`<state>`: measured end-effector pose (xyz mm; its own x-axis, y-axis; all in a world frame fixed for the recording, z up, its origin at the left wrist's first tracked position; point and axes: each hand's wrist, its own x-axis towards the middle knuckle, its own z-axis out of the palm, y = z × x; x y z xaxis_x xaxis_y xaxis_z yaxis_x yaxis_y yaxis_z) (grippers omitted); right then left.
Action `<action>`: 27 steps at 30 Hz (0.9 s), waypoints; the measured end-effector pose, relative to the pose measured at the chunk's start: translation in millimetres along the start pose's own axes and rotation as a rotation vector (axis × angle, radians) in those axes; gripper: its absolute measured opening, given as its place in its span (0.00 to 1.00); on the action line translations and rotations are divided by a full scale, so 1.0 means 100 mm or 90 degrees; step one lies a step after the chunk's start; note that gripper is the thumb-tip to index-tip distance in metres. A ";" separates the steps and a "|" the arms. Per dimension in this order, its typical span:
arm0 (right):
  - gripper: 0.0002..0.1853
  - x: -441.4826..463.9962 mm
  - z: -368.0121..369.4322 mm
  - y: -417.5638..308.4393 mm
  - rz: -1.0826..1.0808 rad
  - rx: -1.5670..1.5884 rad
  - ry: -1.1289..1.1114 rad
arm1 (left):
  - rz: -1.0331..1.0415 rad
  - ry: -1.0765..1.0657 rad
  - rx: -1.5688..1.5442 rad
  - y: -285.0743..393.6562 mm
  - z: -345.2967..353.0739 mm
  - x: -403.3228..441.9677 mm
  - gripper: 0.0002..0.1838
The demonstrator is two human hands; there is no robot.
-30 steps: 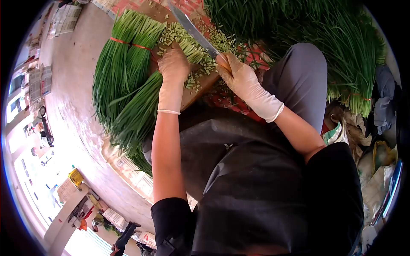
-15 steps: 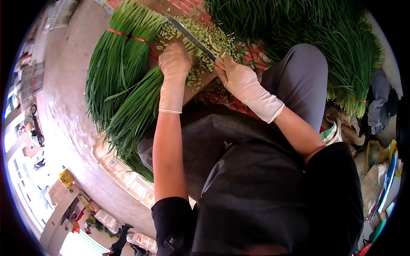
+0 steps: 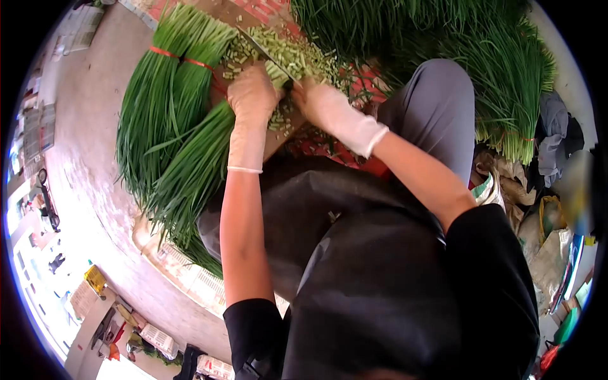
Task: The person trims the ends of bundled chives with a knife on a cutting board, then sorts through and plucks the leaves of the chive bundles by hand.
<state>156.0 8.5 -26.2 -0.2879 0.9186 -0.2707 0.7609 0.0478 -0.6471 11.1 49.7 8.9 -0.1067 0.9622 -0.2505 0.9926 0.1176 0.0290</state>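
Under my gloved left hand (image 3: 252, 94), a bunch of green stalks (image 3: 196, 155) is pressed on a wooden board (image 3: 221, 11); the leaves trail toward my lap. My gloved right hand (image 3: 323, 106) is wrapped round the handle of a knife (image 3: 263, 52), whose blade points up and left, at the cut end of the stalks beside my left hand. Short chopped pieces (image 3: 297, 57) are scattered over the board. Left of the held bunch lie green bundles (image 3: 158, 95) tied with red bands.
A large heap of long green leaves (image 3: 443, 38) lies beyond my bent right knee (image 3: 437, 101). Sacks and bags (image 3: 544, 253) are at the right. The concrete floor (image 3: 95, 126) stretches left, with crates and a yellow basket (image 3: 95, 278) farther off.
My right hand and the knife have moved left and closer to my left hand, with the blade lower against the stalks. My left hand still holds the bunch. The view has shifted slightly.
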 end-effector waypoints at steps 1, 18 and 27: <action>0.18 -0.10 -0.01 0.00 -0.003 0.015 0.000 | 0.013 -0.014 0.005 -0.01 -0.02 -0.03 0.27; 0.29 -0.23 -0.21 -0.27 -0.050 -0.058 -0.280 | 0.105 0.341 -0.740 -0.92 -1.15 -1.41 0.35; 0.42 -0.89 -0.71 -2.50 -0.571 0.798 -0.264 | 0.184 0.626 -0.840 -0.54 -2.60 -2.54 0.58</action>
<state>33.1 -57.6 210.5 -0.6489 0.5972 0.4715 -0.6117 -0.0408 -0.7900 -30.4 -137.3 322.8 -0.4414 0.7045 0.5558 0.3140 -0.4590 0.8311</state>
